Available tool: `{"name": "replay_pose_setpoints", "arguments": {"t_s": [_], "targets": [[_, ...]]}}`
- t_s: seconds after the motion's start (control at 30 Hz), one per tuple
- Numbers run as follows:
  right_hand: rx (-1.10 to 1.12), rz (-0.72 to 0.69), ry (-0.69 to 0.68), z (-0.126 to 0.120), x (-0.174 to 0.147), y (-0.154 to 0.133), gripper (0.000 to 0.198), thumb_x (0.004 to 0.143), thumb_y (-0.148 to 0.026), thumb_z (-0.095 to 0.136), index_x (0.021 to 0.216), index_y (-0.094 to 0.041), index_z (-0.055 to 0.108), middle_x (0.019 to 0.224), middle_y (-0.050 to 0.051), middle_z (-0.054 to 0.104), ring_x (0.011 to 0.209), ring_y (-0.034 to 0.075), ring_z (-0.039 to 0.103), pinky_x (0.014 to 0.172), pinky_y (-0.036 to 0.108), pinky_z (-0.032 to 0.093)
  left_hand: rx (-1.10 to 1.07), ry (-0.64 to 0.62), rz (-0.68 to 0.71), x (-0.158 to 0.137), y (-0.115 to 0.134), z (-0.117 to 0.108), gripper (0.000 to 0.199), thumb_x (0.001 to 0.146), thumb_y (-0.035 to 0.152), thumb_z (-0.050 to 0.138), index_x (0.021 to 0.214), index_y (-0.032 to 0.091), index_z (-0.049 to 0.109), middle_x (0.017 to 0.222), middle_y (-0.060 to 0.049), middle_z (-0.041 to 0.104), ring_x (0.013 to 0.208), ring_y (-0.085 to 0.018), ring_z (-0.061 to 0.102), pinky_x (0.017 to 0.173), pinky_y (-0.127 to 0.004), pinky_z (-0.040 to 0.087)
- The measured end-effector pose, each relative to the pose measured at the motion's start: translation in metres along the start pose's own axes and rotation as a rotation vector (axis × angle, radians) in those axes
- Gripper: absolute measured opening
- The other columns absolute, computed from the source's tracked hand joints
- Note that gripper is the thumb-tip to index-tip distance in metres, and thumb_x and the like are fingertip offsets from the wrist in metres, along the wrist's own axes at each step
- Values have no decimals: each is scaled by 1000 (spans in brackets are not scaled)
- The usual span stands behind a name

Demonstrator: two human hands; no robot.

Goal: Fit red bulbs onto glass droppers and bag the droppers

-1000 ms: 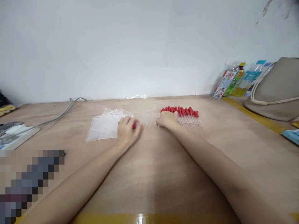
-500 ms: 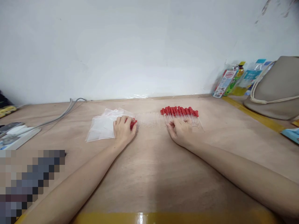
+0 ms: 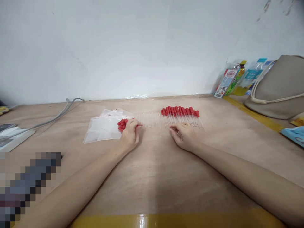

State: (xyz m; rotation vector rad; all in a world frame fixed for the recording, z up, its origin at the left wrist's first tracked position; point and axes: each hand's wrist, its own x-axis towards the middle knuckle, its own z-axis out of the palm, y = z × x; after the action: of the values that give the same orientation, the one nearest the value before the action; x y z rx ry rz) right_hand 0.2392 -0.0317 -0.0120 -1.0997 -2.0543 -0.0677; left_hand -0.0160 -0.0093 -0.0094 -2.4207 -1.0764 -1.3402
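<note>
My left hand [image 3: 130,135] is closed in a pinch, a bit of red rubber bulb [image 3: 138,126] showing at its fingertips. Just behind it lies a small heap of red rubber bulbs [image 3: 122,124] on the clear plastic bags [image 3: 101,128]. Between my hands, thin clear glass tubes [image 3: 148,119] lie side by side on the table. My right hand [image 3: 184,134] is also closed, thumb against forefinger; whatever is in the pinch is too small to make out. Right behind it, a row of droppers [image 3: 180,112] with red bulbs on clear tubes points toward me.
Drink bottles [image 3: 251,76] and a carton [image 3: 224,84] stand against the wall at the right, beside a grey-beige bag [image 3: 277,87]. A grey cable [image 3: 57,118] runs to a white power strip [image 3: 20,139] at the left. Yellow tape [image 3: 114,221] lines the near table edge.
My left hand has come off the heap of red bulbs and moved right, uncovering it, with a bulb in its fingertips. My right hand stays near the droppers, its fingers more curled.
</note>
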Motion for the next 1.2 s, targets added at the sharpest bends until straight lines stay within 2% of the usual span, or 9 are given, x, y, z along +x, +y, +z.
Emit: {"name": "replay_pose_setpoints", "arguments": {"t_s": [0.13,0.23,0.33,0.53,0.83,1.2], "targets": [[56,4,-32,-1,0,-3,14,84,-24,43,88,-18,55,77,2,62,67,13,54,73,30,33,-121,-80,-41,-2,9,3,29,86,20,45,114,19,39,91,-5,54,79,-13,56,68,-27,49],[78,-32,-54,0,1,-5,15,85,-26,43,87,-18,56,77,2,62,63,12,52,75,31,31,-85,-153,-35,2,17,-1,18,85,23,50,102,18,53,87,-4,57,82,-14,55,74,-28,47],[76,-74,-81,2,2,-10,17,86,-26,41,85,-18,56,78,2,62,62,11,51,77,31,30,-77,-187,-46,5,20,-4,13,84,25,52,92,18,59,86,-4,57,81,-14,55,73,-28,47],[47,-134,-122,4,7,-17,18,87,-26,41,86,-17,57,78,2,63,67,11,53,78,30,28,-107,-209,-33,4,20,-2,13,84,26,54,91,17,60,88,-5,60,83,-15,56,74,-28,47],[61,-143,-190,4,10,-20,19,87,-24,42,87,-18,60,78,1,64,68,11,53,80,31,26,-230,-234,-54,3,24,-2,13,83,27,55,90,18,61,86,-4,65,79,-15,60,72,-28,48],[-2,-154,-238,6,14,-14,20,86,-22,44,85,-21,64,80,0,65,70,12,52,75,32,21,-258,-356,-38,4,26,-4,14,84,27,54,86,18,64,79,-3,66,72,-14,60,65,-25,47]]}}
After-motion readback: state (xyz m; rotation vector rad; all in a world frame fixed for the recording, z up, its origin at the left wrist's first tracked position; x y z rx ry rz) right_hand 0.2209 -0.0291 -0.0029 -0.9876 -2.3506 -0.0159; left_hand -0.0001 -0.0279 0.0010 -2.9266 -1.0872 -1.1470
